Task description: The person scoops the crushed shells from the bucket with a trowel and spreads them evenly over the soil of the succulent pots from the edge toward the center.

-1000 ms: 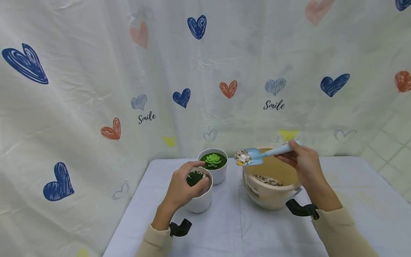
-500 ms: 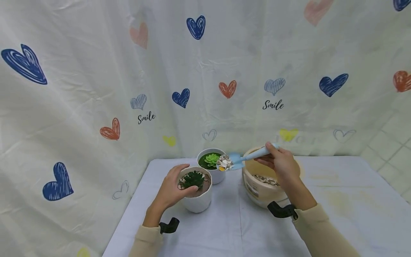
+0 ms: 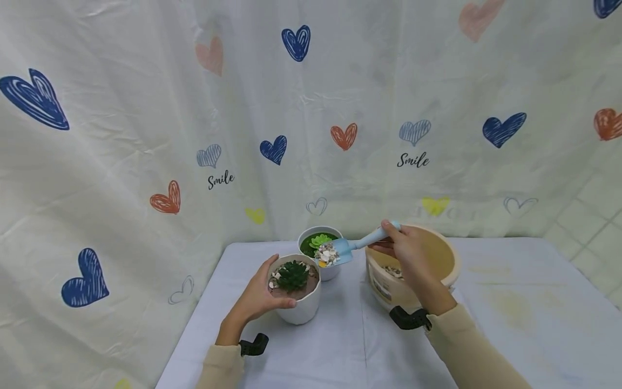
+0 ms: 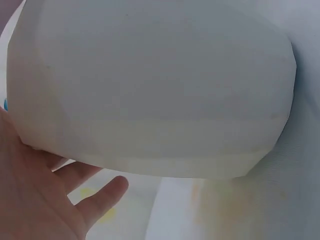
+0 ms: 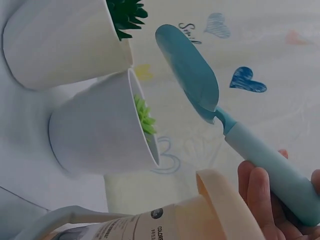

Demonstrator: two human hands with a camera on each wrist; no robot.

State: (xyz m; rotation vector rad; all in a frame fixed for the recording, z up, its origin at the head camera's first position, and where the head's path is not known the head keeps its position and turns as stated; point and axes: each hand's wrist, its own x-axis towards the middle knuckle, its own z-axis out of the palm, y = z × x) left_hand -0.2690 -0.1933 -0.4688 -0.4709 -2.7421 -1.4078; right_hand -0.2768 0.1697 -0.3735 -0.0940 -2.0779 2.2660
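My left hand (image 3: 256, 294) holds the side of a white faceted flower pot (image 3: 302, 312), thumb along the front rim. In the left wrist view the pot's pale wall (image 4: 155, 95) fills most of the picture, with fingers reaching behind it. A dark green succulent (image 3: 293, 276) stands in it, with white pebbles at its left. My right hand (image 3: 407, 251) grips the handle of a light blue hand trowel (image 3: 345, 250). Pebbles (image 3: 326, 253) are heaped on its blade, which hangs level, close to this pot's right rim and overlapping the pot behind in the head view.
Behind the front pot stands a smooth white pot (image 3: 332, 273) with a light green succulent (image 3: 318, 241). A beige bucket (image 3: 449, 262) with pebbles (image 3: 392, 271) inside is under my right hand. A white cloth (image 3: 340, 346) covers the table; a heart-patterned curtain (image 3: 369, 81) hangs behind.
My right hand has carried the loaded trowel left, from over the bucket to near the front pot. My left hand has shifted left and lower, onto the pot's side, uncovering the dark succulent.
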